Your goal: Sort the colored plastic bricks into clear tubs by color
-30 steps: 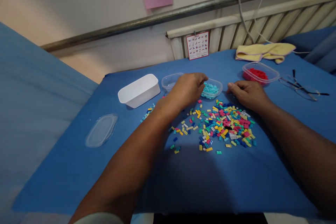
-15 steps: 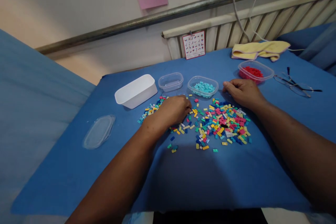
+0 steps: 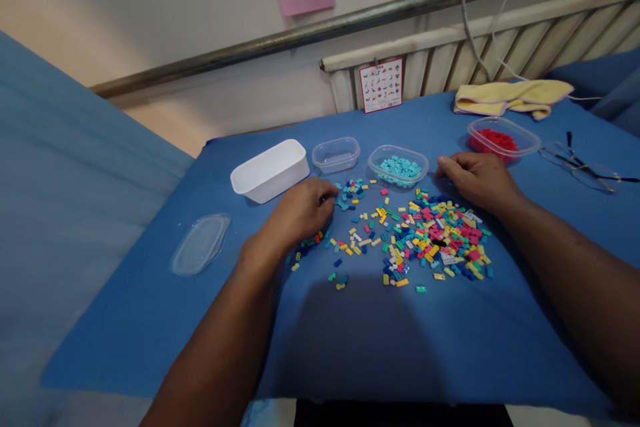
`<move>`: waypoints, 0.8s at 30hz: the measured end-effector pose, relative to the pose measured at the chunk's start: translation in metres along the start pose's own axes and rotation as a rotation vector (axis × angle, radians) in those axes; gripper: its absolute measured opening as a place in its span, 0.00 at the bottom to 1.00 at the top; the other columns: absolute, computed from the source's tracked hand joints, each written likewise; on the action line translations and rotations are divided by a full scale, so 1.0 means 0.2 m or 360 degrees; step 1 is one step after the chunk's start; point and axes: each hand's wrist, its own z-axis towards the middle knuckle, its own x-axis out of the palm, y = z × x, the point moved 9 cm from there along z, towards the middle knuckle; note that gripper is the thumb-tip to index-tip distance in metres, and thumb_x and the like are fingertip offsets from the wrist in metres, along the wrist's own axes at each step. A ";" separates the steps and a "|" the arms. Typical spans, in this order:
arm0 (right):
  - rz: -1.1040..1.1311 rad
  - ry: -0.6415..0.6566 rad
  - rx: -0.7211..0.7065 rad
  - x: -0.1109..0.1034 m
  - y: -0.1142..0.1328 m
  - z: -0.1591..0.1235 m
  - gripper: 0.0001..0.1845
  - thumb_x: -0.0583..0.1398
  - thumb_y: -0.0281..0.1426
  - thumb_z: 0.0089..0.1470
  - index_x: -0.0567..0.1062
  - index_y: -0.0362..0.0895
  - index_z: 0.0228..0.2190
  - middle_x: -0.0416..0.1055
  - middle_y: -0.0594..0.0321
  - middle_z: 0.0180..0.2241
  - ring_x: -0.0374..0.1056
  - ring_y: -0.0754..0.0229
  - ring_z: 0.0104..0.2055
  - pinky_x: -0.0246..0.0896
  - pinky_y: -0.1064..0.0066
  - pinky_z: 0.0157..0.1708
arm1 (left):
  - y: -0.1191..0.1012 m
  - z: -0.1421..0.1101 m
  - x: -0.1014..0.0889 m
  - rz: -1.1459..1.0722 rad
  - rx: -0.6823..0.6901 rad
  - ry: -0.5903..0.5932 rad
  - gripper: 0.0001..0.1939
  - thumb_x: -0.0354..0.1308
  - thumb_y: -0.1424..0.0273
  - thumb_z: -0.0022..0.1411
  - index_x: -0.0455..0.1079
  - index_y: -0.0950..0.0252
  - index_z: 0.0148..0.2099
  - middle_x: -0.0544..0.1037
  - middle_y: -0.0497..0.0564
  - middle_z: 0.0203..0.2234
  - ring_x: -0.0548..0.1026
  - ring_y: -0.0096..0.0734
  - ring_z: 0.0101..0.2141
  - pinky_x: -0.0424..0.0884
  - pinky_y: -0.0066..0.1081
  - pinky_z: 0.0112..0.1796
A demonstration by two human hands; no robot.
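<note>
Small toy building bricks (image 3: 440, 237) in many colours lie in a loose heap on the blue cloth, with more scattered toward the left. My left hand (image 3: 305, 210) is over the left part of the scatter, its fingers curled together; whatever they hold, if anything, is hidden. Beside its fingertips is a small group of mostly blue bricks (image 3: 350, 192). My right hand (image 3: 477, 179) rests on the cloth behind the heap, fingers curled and thumb against them, contents hidden. Close to its thumb stands a clear tub of light-blue bricks (image 3: 399, 170).
Along the back are a white box (image 3: 270, 173), a clear tub (image 3: 336, 155) and a tub of red bricks (image 3: 497, 140). Clear lids (image 3: 200, 243) lie at left. Glasses (image 3: 583, 163) and a yellow cloth (image 3: 513, 97) are at right. A picture card (image 3: 381, 85) leans against the radiator.
My left hand has moved left across the scattered bricks, uncovering the blue group near its fingertips. My right hand stays in its place. The whole view has shifted slightly.
</note>
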 end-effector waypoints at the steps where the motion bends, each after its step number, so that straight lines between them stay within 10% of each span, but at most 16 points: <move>1: -0.0002 0.0007 0.0001 0.00 -0.01 0.00 0.26 0.59 0.51 0.66 0.86 0.46 0.33 0.73 0.62 0.21 0.67 0.56 0.25 0.54 0.64 0.27 | -0.01 -0.01 0.02 0.0009 0.0051 -0.0017 0.14 0.57 0.71 0.72 0.81 0.60 0.53 0.84 0.54 0.48 0.81 0.40 0.48 0.76 0.39 0.52; 24: -0.0018 0.0016 0.0084 -0.02 -0.01 -0.03 0.28 0.60 0.52 0.65 0.87 0.41 0.37 0.74 0.60 0.22 0.63 0.58 0.25 0.54 0.64 0.28 | -0.04 -0.14 0.13 0.0057 0.0249 0.0028 0.22 0.62 0.67 0.72 0.73 0.61 0.66 0.78 0.57 0.60 0.76 0.45 0.60 0.72 0.45 0.63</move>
